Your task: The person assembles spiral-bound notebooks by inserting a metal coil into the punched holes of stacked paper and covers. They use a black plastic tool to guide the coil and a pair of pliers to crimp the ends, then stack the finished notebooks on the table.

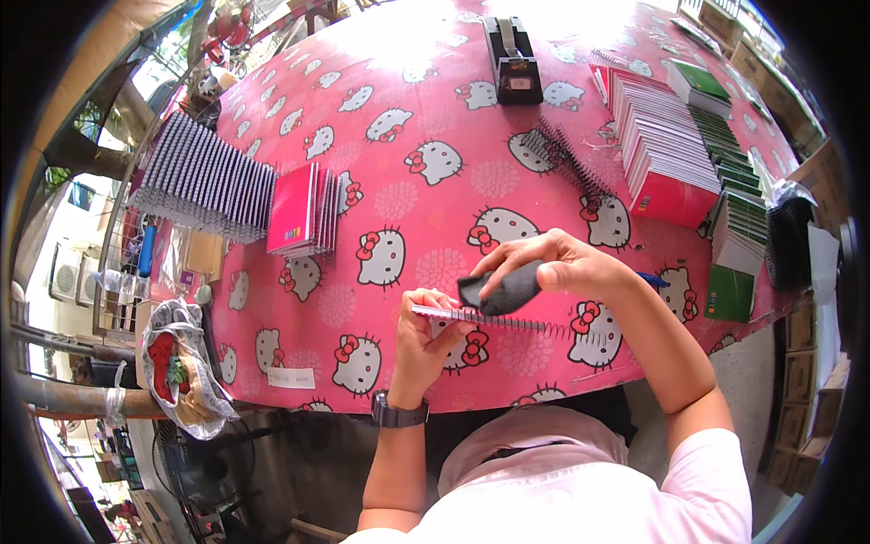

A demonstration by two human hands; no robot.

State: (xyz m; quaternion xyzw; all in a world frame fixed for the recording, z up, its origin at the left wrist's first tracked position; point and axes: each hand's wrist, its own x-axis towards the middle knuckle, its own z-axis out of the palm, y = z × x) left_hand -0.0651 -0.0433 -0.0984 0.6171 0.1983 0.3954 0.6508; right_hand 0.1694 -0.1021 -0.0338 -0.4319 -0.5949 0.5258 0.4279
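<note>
My left hand (419,340), with a dark watch at its wrist, pinches a thin notebook (435,312) edge-on near the table's front. A dark spiral binding coil (548,327) runs along the notebook's edge, and its free end sticks out well past it to the right. Above the coil, my right hand (557,257) is closed round a dark grey, soft-looking pad (509,288), whose exact kind I cannot make out. The pad's underside meets or nearly meets the coil beside my left fingers. Part of the notebook is hidden behind my left hand.
Spiral-bound notebooks (207,181) line the left, with pink-covered ones (294,210) beside them. Red notebooks (666,154) and green ones (729,292) stand at right. Loose coils (571,159) and a black tape dispenser (514,68) lie farther back. A blue pen (651,278) lies behind my right forearm.
</note>
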